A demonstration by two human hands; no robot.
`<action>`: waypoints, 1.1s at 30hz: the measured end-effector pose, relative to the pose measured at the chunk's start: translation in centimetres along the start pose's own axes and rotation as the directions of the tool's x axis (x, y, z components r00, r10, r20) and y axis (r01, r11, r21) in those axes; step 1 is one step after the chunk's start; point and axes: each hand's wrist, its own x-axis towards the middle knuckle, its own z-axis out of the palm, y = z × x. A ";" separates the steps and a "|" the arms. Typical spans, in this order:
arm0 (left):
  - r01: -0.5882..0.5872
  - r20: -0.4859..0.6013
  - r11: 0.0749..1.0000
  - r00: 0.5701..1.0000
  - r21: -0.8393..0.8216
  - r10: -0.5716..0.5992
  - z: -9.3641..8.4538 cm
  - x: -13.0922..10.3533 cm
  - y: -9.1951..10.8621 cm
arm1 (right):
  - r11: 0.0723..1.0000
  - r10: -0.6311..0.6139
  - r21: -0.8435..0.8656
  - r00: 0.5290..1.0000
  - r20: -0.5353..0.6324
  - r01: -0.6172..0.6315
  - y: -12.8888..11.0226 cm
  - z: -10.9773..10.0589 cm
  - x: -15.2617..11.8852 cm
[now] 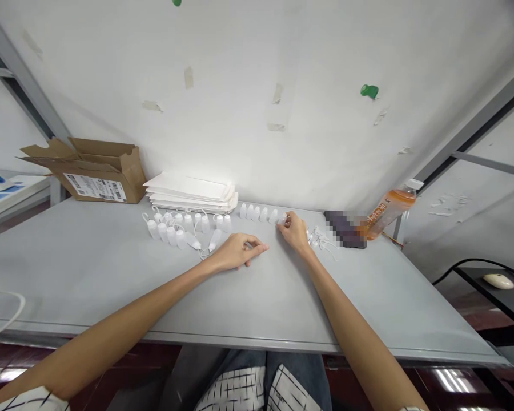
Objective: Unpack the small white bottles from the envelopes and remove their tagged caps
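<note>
- The right hand pinches a little bottle at the row's right end.
- The left hand is over the table; can't tell if its grip is closed.
- Bottles with caps stand left.

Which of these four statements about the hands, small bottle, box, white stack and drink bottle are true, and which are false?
1. The right hand has its fingertips at a small white bottle. True.
2. The left hand is gripping the drink bottle. False: the left hand is well away from the drink bottle.
3. The white stack lies beside the cardboard box. True.
4. The cardboard box is closed. False: its flaps stand open.
</note>
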 end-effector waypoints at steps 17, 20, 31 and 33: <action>-0.038 0.007 0.997 0.999 0.064 0.037 0.0 0.2 -0.4 | 0.998 -0.062 -0.023 0.998 -0.028 0.062 0.9 1.6 1.1; -0.039 0.009 0.996 0.999 0.074 0.038 -0.1 0.1 -0.3 | 0.998 -0.064 0.000 0.998 -0.021 0.064 0.9 1.7 1.2; -0.042 0.018 0.996 0.999 0.078 0.041 -0.1 0.2 -0.4 | 0.996 -0.088 0.013 0.996 0.027 0.087 0.1 1.8 1.3; -0.040 0.021 0.996 0.999 0.076 0.039 -0.1 0.2 -0.5 | 0.996 -0.090 0.016 0.996 0.029 0.090 0.0 1.9 1.3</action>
